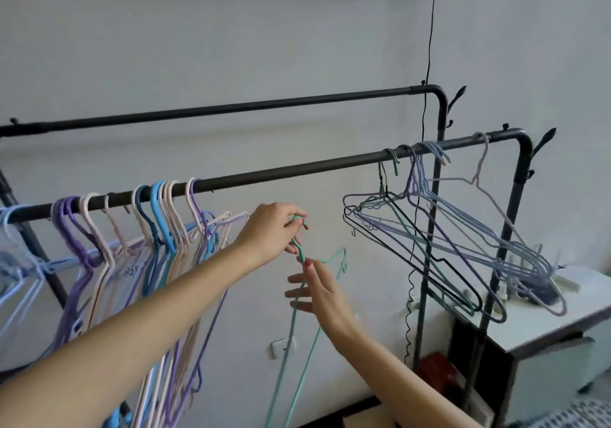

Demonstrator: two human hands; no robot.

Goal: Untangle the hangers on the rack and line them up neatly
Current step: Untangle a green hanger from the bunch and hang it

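Observation:
A black rack's front rail point(291, 171) runs from lower left to upper right. Several purple, pink and blue hangers point(158, 245) hang in a row on its left part. A tangled bunch of blue, purple, green and black hangers point(439, 242) hangs skewed near the right end. My left hand point(271, 232) is shut on the hook of a teal hanger point(299, 328), just below the rail's bare middle. My right hand point(317, 292) pinches the same hanger's neck, with the other fingers spread. The teal hanger dangles off the rail.
A second black rail point(231, 108) runs behind, bare, close to the white wall. A black cord point(428, 63) hangs down past the rack's right end. A white cabinet point(545, 321) stands under the tangled bunch at right, with a red object point(436, 368) beside it.

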